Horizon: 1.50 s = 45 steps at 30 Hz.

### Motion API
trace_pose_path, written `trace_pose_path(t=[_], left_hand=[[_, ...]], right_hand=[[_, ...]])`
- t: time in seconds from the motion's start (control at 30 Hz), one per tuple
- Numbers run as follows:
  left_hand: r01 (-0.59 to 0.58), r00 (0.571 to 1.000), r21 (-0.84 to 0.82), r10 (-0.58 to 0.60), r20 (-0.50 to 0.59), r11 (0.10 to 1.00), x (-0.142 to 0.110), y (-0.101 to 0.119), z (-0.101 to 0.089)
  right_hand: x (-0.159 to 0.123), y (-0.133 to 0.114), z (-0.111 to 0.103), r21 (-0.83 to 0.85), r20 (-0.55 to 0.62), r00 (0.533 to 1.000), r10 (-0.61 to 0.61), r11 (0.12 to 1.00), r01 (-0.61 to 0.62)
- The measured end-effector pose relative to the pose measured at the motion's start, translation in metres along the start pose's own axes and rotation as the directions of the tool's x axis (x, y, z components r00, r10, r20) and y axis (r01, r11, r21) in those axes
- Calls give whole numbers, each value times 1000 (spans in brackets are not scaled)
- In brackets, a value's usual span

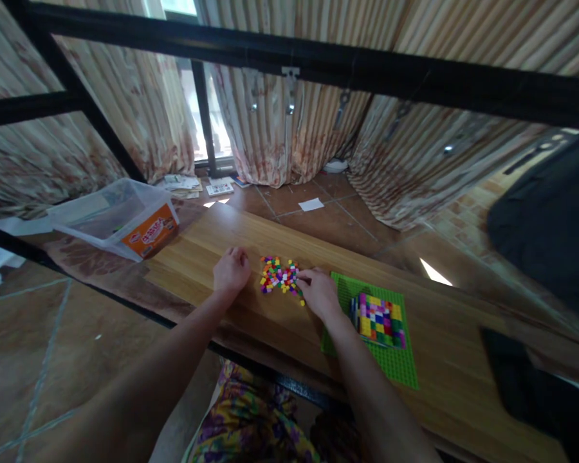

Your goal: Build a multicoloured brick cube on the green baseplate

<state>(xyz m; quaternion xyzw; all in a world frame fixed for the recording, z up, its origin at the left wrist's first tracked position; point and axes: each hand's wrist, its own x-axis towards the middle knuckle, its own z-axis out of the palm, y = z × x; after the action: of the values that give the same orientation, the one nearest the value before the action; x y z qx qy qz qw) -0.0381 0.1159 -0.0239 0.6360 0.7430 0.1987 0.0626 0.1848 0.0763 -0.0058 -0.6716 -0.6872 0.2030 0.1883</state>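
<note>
Grip at our right hand (321, 294): thumb and fingers met the right edge of the loose bricks (273, 278); whether they pinched one, we could not tell. Our left hand (231, 273), fingers bent, grip unclear, lay on the tabletop (197, 244), left of these bricks. Bare wood separated them from the far edge. We had the brick block (380, 319) on the green baseplate (399, 368), farther right.

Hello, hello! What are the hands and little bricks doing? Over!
Left hand curled on table, beside loose bricks. Right hand at their other side, grip unclear. Right forearm hides part of green board.
</note>
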Motion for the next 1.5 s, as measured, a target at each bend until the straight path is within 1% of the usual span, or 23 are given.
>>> trace_pose_path(t=[0.23, 0.37, 0.47, 0.53, 0.57, 0.6, 0.7, 0.77, 0.8, 0.83, 0.9, 1.0, 1.13, 1.33, 1.43, 1.5], left_hand=[[6, 1000, 18, -6, -7, 1000, 1, 1, -2], [9, 1000, 28, -9, -5, 1000, 1, 1, -1], [13, 1000, 22, -13, -2, 1000, 1, 0, -1], [9, 1000, 23, -9, -1, 1000, 1, 0, -1], [7, 1000, 25, -7, -2, 1000, 1, 0, -1], [4, 1000, 27, -4, -5, 1000, 1, 0, -1], [2, 1000, 32, -2, -11, 999, 1, 0, -1], [0, 1000, 35, 0, -12, 999, 1, 0, 0], [-2, 1000, 36, 2, -14, 999, 1, 0, 0], [-2, 1000, 36, 3, -16, 999, 2, 0, 1], [-2, 1000, 33, 3, -18, 999, 2, 0, 1], [6, 1000, 33, -5, -11, 999, 2, 0, 0], [3, 1000, 40, -3, 0, 999, 1, 2, -3], [9, 1000, 42, -10, 2, 999, 2, 3, -4], [8, 1000, 44, -8, -1, 999, 2, 2, -2], [10, 1000, 46, -10, -5, 999, 2, 2, -2]], right_hand=[[1, -1, -1, 44, -11, 1000, 27, 999, -27], [-9, -5, -5, 62, -33, 999, 23, 998, -20], [-29, -11, -21, 114, -86, 996, -15, 993, 25], [-49, -9, -39, 226, -187, 979, -79, 967, 121], [-60, -5, -50, 276, -239, 967, -90, 948, 156], [-71, 2, -61, 310, -301, 952, -57, 938, 154], [-97, 39, -94, 342, -416, 902, 116, 939, 38], [-107, 70, -110, 321, -446, 871, 207, 945, -61], [-109, 85, -115, 310, -443, 865, 235, 946, -98], [-110, 97, -118, 303, -424, 870, 253, 944, -127], [-110, 115, -118, 289, -376, 887, 269, 943, -163], [-106, 125, -110, 269, -327, 910, 253, 949, -167], [-101, 127, -104, 187, -346, 908, 236, 966, -179], [-98, 125, -111, 65, -340, 926, 166, 986, -153], [-94, 122, -112, 0, -335, 935, 113, 993, -120], [-91, 121, -113, -7, -316, 943, 103, 994, -111]])
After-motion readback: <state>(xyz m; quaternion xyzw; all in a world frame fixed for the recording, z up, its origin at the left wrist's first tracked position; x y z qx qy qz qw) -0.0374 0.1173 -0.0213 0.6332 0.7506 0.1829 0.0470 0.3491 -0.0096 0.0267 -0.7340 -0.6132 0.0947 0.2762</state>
